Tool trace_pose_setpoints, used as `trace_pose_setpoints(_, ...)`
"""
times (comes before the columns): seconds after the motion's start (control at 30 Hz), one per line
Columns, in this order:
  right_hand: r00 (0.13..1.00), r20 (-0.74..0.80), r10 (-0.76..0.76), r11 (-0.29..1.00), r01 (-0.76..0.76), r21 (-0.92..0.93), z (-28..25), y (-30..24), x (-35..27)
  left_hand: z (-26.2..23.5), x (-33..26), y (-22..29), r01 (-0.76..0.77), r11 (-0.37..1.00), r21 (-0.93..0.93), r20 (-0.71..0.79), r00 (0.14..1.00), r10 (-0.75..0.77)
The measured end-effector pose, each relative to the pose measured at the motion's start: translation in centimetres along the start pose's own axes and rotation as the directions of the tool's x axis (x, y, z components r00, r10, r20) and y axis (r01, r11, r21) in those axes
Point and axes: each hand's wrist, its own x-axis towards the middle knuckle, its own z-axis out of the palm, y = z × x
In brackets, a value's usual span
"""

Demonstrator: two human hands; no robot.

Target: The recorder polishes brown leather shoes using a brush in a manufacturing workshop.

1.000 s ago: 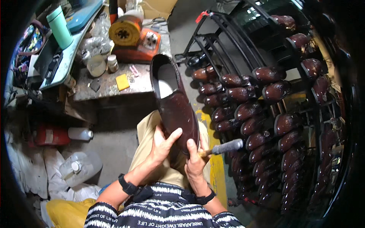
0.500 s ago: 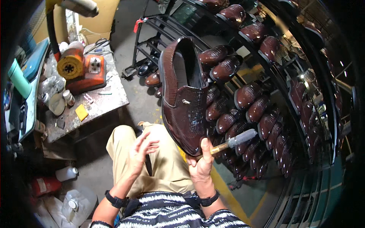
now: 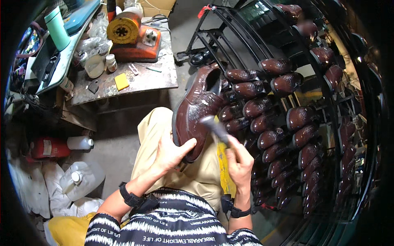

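Note:
A glossy dark brown leather loafer (image 3: 191, 110) is held over my lap, toe toward me and its opening pointing away. My left hand (image 3: 170, 153) grips it near the toe, with the thumb across the upper and the fingers underneath. Closed around a short brush (image 3: 217, 129), my right hand (image 3: 240, 162) is to the right of the shoe. The brush's grey tip is over the upper, slightly blurred; whether it touches the leather I cannot tell. My fist covers most of its handle.
Racks (image 3: 236, 33) of similar brown shoes (image 3: 269, 145) fill the right side. At the left stands a worn worktable (image 3: 158, 80) with an orange machine (image 3: 137, 47), yellow block (image 3: 122, 82) and small bottle (image 3: 111, 62). Plastic jugs (image 3: 84, 178) are on the floor at lower left.
The shoe has passed from my right hand to my left and is lower and more tilted. My right hand has turned the brush toward the upper. The view has swung left.

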Motion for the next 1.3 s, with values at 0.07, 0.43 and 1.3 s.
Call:
trace_pose_setpoints(0.07, 0.973, 0.202, -0.107, 0.967, 0.15, -0.208, -0.4, -0.5, 0.5, -0.1, -0.6, -0.1, 0.009, 0.998, 0.068, 0.009, 1.0, -0.01)
trace_pose_setpoints(0.43, 0.998, 0.059, 0.016, 0.949, 0.003, -0.315, -0.3, -0.5, -1.4, 0.3, -1.9, -1.4, 0.123, 0.992, 0.002, 0.06, 0.991, -0.123)
trace_pose_setpoints(1.3, 0.375, -0.768, 0.52, 0.813, 0.057, 0.579, -9.4, -3.7, -1.1, 4.7, -1.8, 0.7, -0.39, 0.92, -0.027, 0.729, 0.622, 0.285)
